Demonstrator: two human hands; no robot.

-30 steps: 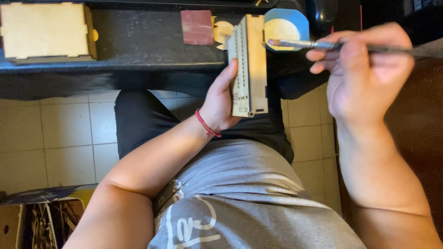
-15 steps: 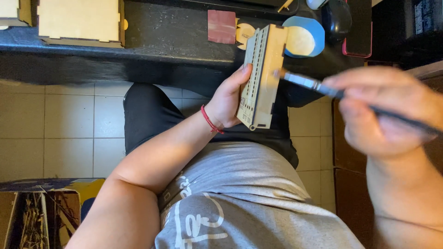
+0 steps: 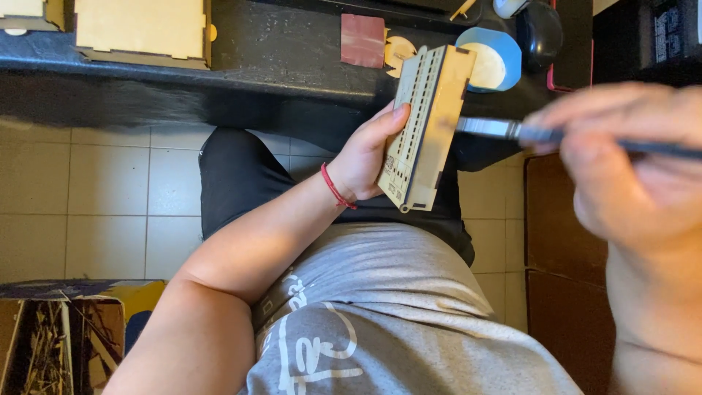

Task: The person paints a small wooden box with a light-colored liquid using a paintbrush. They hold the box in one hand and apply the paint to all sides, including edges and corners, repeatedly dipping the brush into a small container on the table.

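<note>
Plywood piece: I am holding a pale laser-cut wooden model panel upright above my lap, tilted slightly, its slotted face turned toward my right side.
Left hand: I am keeping my grip pressed around the panel's left edge, thumb lying along the upper side, fingers hidden behind it.
Right hand: I am pinching a thin brush between blurred fingers; the metal ferrule is now touching or just beside the panel's right edge.
Change: compared with a moment ago, the panel is sitting lower and nearer to me, and the brush tip is now meeting its edge rather than hovering above it.
Meaning: I am judging that work on the edge is starting.
Worktop: dark surface carrying a blue dish, a dark red square and a wooden box.
</note>
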